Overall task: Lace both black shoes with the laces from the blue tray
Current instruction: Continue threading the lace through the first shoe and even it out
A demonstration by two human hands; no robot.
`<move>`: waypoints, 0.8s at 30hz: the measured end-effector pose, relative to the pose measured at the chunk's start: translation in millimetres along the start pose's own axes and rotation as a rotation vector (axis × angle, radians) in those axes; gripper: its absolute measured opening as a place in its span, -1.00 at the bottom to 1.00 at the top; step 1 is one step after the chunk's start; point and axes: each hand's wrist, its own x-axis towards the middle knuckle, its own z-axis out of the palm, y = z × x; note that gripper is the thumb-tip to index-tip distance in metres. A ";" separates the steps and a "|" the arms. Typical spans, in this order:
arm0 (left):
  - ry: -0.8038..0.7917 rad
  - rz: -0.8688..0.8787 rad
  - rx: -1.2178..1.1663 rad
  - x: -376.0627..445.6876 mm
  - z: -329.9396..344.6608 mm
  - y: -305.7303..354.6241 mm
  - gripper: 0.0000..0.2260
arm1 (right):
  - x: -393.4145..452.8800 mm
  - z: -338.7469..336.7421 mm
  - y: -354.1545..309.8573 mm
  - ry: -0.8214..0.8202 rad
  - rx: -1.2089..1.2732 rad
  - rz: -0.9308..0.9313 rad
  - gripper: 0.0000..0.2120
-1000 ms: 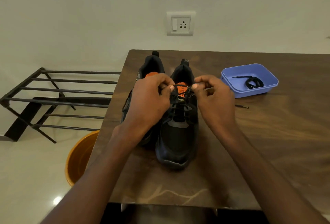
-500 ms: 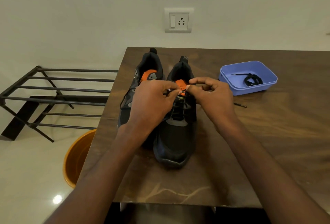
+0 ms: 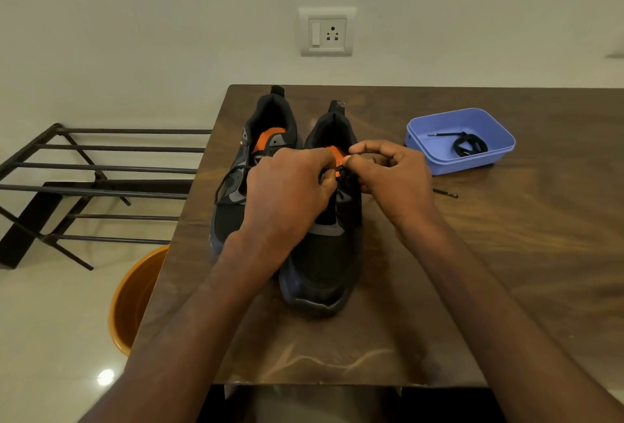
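Two black low-cut sports shoes with orange insoles stand side by side on the dark brown wood-grain desk point(image 3: 506, 254), toes toward the person, heels toward the wall.

The right-hand black shoe point(image 3: 324, 264) sits nearer the desk's front edge. Both hands work at the top of its tongue. The left hand point(image 3: 287, 196) lies over the gap between the two shoes, fingers curled, its fingertips pinching the thin black lace point(image 3: 341, 174) at the upper eyelets. The right hand point(image 3: 395, 179) is curled likewise, thumb and forefinger pinched on the same lace just beside the left fingertips. The lace is threaded through the lower eyelets of this shoe; how far up cannot be told, as the hands cover it.

The left-hand black shoe point(image 3: 266, 139) stands just beside it, partly hidden by the left hand. A thin black cord loops along its outer side.

A free lace end point(image 3: 445, 193) lies on the desk to the right of the right hand.

The shallow rectangular blue plastic tray point(image 3: 422, 142) stands on the desk, behind and to the right of the shoes, apart from them. A coiled black lace point(image 3: 469, 145) lies inside it.

Off the desk: a dark metal bar rack point(image 3: 101, 169) at left, an orange round plastic tub point(image 3: 131, 301) on the floor by the desk's left edge, and a white wall socket plate point(image 3: 327, 31) above.
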 end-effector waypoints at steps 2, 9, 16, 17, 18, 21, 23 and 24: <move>-0.062 0.023 -0.012 3.3 -3.7 -2.5 -0.88 | 0.3 -0.8 1.0 0.003 -0.001 -0.002 -0.90; -0.071 -0.011 -0.213 0.8 2.2 -16.0 -0.92 | -0.7 -3.2 1.7 -0.039 0.035 0.009 -0.88; -0.185 -0.042 -0.312 5.8 4.2 -24.8 -0.88 | -0.2 -8.8 2.6 -0.149 0.085 0.015 -0.83; -0.177 -0.023 -0.274 6.0 3.9 -22.8 -0.87 | 0.3 -10.4 2.6 -0.172 0.088 0.011 -0.82; -0.163 -0.006 -0.225 6.6 3.8 -19.7 -0.86 | 0.7 -12.4 2.0 -0.193 0.087 0.007 -0.80; -0.135 0.030 -0.084 9.3 3.1 -13.4 -0.84 | 0.5 -15.4 2.5 -0.235 0.062 -0.011 -0.69; -0.147 0.028 -0.032 11.1 3.6 -11.6 -0.86 | 0.9 -16.4 4.2 -0.253 0.027 -0.035 -0.63; -0.160 0.034 -0.029 11.9 2.8 -11.1 -0.87 | 1.6 -16.8 4.6 -0.254 0.026 -0.037 -0.61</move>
